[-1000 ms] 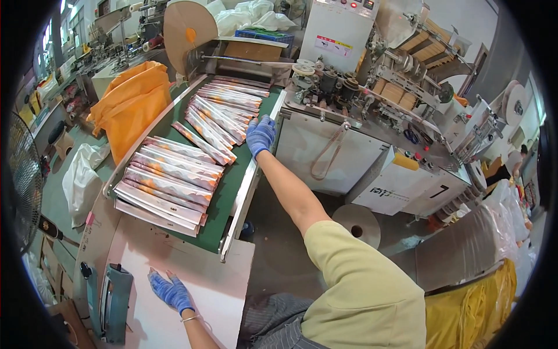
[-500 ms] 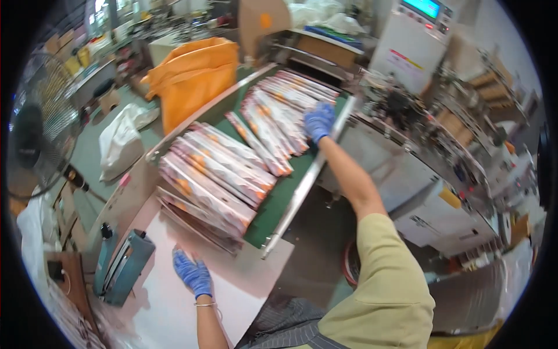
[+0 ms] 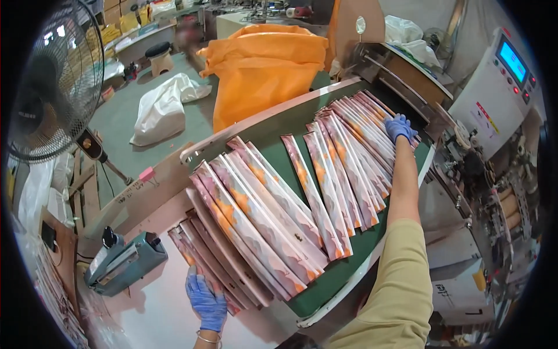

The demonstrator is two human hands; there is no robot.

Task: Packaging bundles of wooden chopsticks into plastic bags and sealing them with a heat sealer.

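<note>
Long, flat printed packets (image 3: 261, 215), pink, white and orange, lie overlapping in a slanting row. They run from a green conveyor belt (image 3: 325, 291) onto a pale tabletop (image 3: 145, 308) at the near left. My left hand (image 3: 207, 299), in a blue glove with bare fingertips showing, rests against the nearest packets, fingers stretched out. At the far right end of the row, my right hand (image 3: 399, 128), gloved in blue, lies over the last packets with its fingers extended. Some of its fingertips are hard to make out.
A teal desktop device (image 3: 125, 264) stands on the tabletop's left side. Beyond the belt's side rail are a large orange sack (image 3: 264, 72) and a white bag (image 3: 165, 110). A fan (image 3: 49, 81) stands far left; a control panel (image 3: 505, 75) and machinery are at right.
The view has shifted, bringing the packets nearer the middle. My left hand has moved from the bare tabletop to the nearest packets. My right hand has reached further along the row to its far end.
</note>
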